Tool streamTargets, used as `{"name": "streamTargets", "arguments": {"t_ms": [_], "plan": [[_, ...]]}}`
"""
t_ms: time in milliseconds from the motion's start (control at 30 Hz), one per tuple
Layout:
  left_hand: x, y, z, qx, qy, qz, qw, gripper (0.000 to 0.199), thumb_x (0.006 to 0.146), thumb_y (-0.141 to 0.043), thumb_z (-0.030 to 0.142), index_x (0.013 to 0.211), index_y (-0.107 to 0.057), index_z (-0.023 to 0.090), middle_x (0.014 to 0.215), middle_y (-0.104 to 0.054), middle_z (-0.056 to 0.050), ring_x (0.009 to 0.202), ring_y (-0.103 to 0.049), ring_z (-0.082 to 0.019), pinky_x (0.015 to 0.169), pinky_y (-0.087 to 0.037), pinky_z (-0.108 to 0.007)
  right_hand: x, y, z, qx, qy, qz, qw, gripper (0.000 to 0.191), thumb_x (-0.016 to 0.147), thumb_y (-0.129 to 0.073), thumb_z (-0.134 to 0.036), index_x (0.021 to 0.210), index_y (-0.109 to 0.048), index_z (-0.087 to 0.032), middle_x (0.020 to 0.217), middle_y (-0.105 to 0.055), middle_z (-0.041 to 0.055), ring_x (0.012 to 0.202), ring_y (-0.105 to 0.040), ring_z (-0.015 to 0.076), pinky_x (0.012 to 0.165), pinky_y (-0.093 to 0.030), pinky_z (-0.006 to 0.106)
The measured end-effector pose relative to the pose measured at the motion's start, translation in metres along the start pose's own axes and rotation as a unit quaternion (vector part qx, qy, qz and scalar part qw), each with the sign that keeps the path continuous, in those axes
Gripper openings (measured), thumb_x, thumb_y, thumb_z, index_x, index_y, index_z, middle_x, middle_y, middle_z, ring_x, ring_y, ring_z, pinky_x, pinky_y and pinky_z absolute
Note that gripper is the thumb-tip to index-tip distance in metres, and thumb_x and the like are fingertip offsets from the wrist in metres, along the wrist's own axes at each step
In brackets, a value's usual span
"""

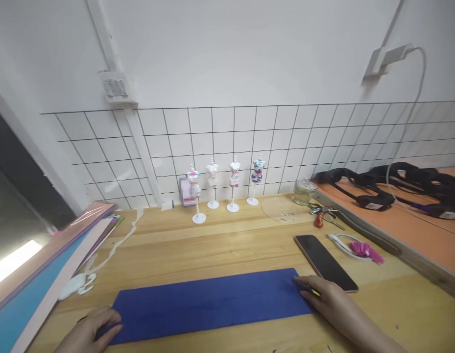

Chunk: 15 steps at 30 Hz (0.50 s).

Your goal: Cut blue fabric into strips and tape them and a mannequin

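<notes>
A long strip of dark blue felt-like fabric [212, 306] lies flat on the wooden table in front of me. At its left end, my left hand [93, 327] has its fingers bent over the edge, thumb and forefinger closed around the corner. My right hand [328, 296] rests at the right end of the strip. Its closed fingers hold a slim dark tool with a yellow part [314, 290], whose tip is near the fabric's upper right corner. The fingers cover most of the tool, so its kind is unclear.
A phone [324, 260] lies beside my right hand. Several small mannequins [233, 179] stand along the wall grid. Scissors with a red handle [319, 219], a glass jar [304, 192] and a pink tassel on a cable [365, 250] are at right; coloured sheets [51, 264] lean at left.
</notes>
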<state>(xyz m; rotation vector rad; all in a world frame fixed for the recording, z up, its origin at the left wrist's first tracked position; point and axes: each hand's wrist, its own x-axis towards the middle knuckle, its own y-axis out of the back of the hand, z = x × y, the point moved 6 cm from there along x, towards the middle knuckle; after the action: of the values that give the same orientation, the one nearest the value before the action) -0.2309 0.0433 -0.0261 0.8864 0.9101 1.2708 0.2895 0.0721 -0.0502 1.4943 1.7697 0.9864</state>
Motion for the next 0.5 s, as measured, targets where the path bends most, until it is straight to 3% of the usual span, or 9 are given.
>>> {"name": "streamTargets", "arguments": {"t_ms": [300, 400, 500], "plan": [[-0.008, 0.009, 0.01, -0.036, 0.032, 0.034, 0.998, 0.026, 0.081, -0.043, 0.039, 0.069, -0.058, 0.022, 0.074, -0.065, 0.0, 0.077, -0.06, -0.017, 0.073, -0.044, -0.024, -0.002, -0.009, 0.015, 0.001, 0.009, 0.037, 0.999, 0.03, 0.081, -0.05, -0.042, 0.103, -0.065, -0.029, 0.109, -0.064, 0.0025, 0.1, -0.059, 0.0263, 0.088, -0.048, 0.037], [-0.014, 0.01, 0.0, -0.045, 0.031, 0.063, 0.996, 0.025, 0.079, -0.046, 0.041, 0.067, -0.058, 0.023, 0.074, -0.066, 0.0, 0.077, -0.061, -0.018, 0.072, -0.045, -0.025, -0.001, -0.009, 0.013, 0.001, 0.013, 0.047, 0.999, 0.029, 0.081, -0.05, -0.043, 0.101, -0.066, -0.029, 0.107, -0.065, 0.0035, 0.099, -0.06, 0.0264, 0.086, -0.049, 0.036], [-0.012, 0.005, -0.017, -0.068, 0.025, 0.13, 0.989, 0.023, 0.07, -0.056, 0.047, 0.064, -0.061, 0.025, 0.074, -0.069, 0.0, 0.079, -0.062, -0.023, 0.071, -0.049, -0.028, -0.003, -0.005, 0.001, -0.001, 0.019, 0.051, 0.999, 0.029, 0.083, -0.046, -0.039, 0.1, -0.065, -0.026, 0.105, -0.066, 0.0052, 0.097, -0.061, 0.0245, 0.085, -0.048, 0.034]]}}
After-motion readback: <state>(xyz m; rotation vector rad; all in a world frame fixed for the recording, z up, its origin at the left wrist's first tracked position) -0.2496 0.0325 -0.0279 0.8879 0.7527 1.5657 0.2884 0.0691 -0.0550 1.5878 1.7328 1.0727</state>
